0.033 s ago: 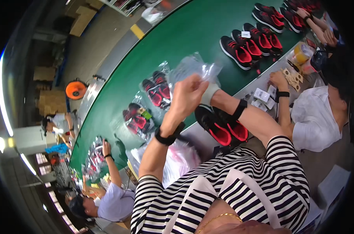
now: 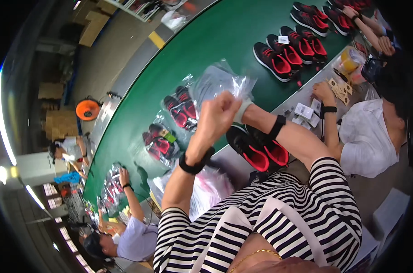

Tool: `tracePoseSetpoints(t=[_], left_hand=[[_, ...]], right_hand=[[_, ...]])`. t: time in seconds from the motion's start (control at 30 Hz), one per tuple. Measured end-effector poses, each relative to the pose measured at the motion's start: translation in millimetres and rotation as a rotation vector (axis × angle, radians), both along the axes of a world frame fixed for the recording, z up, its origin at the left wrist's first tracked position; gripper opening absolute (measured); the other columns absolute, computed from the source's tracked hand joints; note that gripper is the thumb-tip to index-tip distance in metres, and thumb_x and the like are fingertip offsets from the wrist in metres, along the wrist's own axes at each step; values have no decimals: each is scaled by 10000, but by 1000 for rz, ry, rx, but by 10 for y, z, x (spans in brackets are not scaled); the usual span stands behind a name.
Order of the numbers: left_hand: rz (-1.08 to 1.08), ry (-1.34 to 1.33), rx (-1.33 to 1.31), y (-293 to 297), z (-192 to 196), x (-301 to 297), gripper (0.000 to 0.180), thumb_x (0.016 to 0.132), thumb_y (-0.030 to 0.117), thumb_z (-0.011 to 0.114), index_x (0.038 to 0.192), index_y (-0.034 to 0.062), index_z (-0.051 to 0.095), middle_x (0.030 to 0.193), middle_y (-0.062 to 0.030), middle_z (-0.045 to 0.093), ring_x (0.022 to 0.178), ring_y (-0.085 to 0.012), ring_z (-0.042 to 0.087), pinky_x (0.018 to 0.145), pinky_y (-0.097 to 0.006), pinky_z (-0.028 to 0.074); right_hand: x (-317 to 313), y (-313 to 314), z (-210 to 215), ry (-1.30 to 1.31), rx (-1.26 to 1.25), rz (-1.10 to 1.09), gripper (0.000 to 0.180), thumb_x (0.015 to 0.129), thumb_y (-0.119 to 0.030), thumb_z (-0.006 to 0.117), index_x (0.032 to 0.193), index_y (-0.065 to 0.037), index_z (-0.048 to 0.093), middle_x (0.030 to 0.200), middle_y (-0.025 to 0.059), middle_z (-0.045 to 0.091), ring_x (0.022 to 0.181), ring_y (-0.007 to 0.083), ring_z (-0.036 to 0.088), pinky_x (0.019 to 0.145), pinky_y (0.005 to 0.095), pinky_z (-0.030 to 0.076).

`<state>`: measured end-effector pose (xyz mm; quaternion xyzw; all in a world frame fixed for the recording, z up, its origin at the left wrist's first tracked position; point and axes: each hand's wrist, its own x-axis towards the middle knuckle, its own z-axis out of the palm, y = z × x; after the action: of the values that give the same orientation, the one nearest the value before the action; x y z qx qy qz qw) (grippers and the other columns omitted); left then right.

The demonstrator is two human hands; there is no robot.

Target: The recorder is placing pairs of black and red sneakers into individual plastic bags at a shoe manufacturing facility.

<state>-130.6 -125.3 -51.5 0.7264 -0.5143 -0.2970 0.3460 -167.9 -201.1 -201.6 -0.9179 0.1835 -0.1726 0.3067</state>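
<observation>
Over the near edge of the green belt, my left hand [image 2: 217, 113] is closed, its fingers pinching the edge of a clear plastic bag [image 2: 220, 82]. The bag spreads beyond the hand, above the belt. Close behind it is my right hand [image 2: 242, 112], in what looks like a pale glove; its fingers are hidden by the left hand and the bag. Below my right forearm a pair of black and red sneakers [image 2: 256, 150] sits at the belt's near side. Left of the bag lie two bagged pairs, one nearer sneaker pair [image 2: 160, 142] and another sneaker pair [image 2: 181, 107].
A stack of plastic bags [image 2: 208, 189] lies beside my left forearm. Several unbagged sneakers [image 2: 290, 52] stand farther right on the green belt [image 2: 179, 59]. Co-workers sit on both sides, one in a white shirt [image 2: 368, 136] near tags [image 2: 304, 110]. An orange fan [image 2: 87, 110] stands beyond.
The plastic bag has shifted slightly left and looks more spread out. My hands have moved only a little, still close together.
</observation>
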Motion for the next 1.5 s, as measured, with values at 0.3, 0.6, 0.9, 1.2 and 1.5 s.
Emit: tracePoseSetpoints(t=[0.3,0.6,0.9,1.2,1.5], left_hand=[[-4,-225,-8,-370,-350,25,175,819,142,650,776,7,547,545,-64,440,509,-74,395,458,-266,350],[469,573,-110,-166,-646,587,142,897,206,579,869,68,594,669,31,562,571,-28,480,494,-203,390],[332,647,-355,74,-384,469,121,899,175,585,878,56,596,783,33,566,644,-40,487,550,-190,383],[510,357,-523,384,-355,411,116,890,133,582,844,27,598,692,64,503,624,-14,429,500,-180,314],[218,-63,-204,221,-312,463,99,852,87,609,827,-9,611,684,55,506,620,-24,403,535,-197,326]], right_hand=[[79,-332,-533,72,120,40,301,814,-342,530,943,-91,633,949,128,635,905,279,602,803,408,463],[-512,-278,-243,240,458,-127,302,821,-393,537,876,-129,675,962,132,642,920,306,603,776,420,467],[-967,-188,481,-130,777,-44,326,800,-362,648,857,-42,631,650,71,604,617,195,599,574,335,482],[-997,255,1212,-368,-376,-200,289,669,-263,687,885,-91,603,905,99,593,888,272,565,769,383,444],[-903,98,772,620,-140,496,256,814,-237,508,928,-55,648,945,113,652,912,306,608,828,415,450]])
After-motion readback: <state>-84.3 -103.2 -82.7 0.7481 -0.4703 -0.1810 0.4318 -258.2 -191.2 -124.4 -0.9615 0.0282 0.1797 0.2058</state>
